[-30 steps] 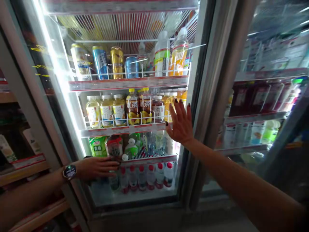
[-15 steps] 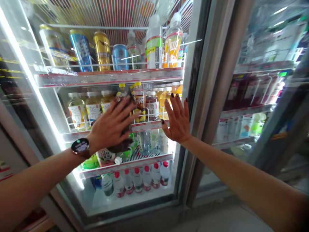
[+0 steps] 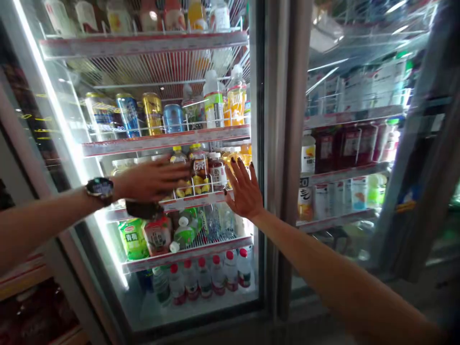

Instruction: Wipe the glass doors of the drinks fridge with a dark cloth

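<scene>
The person's left hand (image 3: 151, 181), its fingers lying flat together across the view, and right hand (image 3: 243, 189), its fingers fanned wide, were both open and clamped on nothing. They were spread at the glass door of a brightly lit drinks cooler (image 3: 77, 96), though whether the palms touched the pane could not be told. A round black-faced wristwatch (image 3: 99, 188) sat on the left wrist, and below that hand lay a dark blurred shape (image 3: 143, 210), either an object or a reflection. Behind the glass, the left fingertips were level with amber plastic tea bottles with yellow labels (image 3: 199, 167) on a white wire-railed shelf (image 3: 165, 140). The right hand was near the grey metal door frame (image 3: 276, 143). The door looked likely to be heavy and stiff, its smooth glass offering palms little grip, so the frame's edge seemed the surer place to take hold
</scene>
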Demonstrator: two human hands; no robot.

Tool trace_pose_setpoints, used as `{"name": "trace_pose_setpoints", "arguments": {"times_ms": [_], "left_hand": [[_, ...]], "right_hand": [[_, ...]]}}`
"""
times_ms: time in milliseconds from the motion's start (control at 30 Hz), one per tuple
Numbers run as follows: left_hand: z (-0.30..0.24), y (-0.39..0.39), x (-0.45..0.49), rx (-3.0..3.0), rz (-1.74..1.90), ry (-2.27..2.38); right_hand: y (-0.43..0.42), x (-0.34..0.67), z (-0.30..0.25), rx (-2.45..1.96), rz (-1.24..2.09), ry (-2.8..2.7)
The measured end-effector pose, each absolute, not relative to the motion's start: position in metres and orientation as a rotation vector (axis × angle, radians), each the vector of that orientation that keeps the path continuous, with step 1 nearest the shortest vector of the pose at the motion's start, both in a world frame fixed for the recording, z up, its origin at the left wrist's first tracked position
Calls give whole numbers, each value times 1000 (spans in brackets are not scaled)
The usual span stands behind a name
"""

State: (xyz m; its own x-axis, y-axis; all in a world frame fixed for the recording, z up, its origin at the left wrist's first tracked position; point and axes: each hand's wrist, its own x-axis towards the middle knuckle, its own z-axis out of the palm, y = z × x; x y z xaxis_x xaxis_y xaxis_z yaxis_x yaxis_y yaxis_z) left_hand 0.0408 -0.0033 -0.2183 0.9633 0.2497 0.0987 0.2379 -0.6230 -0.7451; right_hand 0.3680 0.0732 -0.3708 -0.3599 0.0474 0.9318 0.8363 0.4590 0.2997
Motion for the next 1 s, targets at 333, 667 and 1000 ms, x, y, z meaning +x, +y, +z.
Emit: {"name": "trace_pose_setpoints", "arguments": {"times_ms": [333, 667, 1000], "left_hand": [[-309, 17, 119, -1995, -334, -490], [-446, 17, 84, -2170, -117, -100], [-349, 14, 116, -2045, -1127, -637]], "right_hand": [[70, 369, -372, -812, -1010, -1741], [54, 362, -374, -764, -875, -1729], [-2, 229, -418, -598, -188, -1588]]}}
